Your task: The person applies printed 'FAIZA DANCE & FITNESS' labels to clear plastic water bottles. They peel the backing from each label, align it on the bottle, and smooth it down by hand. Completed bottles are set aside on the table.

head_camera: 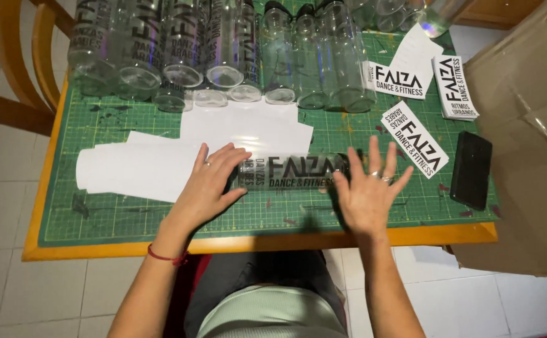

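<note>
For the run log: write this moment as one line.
left hand: on lying clear bottle | right hand: on its other end | cutting mat: white sheets, phone

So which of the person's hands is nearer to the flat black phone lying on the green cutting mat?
The right hand. It rests on the lying clear bottle's end, a short gap left of the phone. The left hand sits on the bottle's far end.

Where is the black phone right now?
In the head view, the phone lies on the right edge of the green mat, right of the right hand, just beyond a white sticker and beside the cardboard box.
</note>
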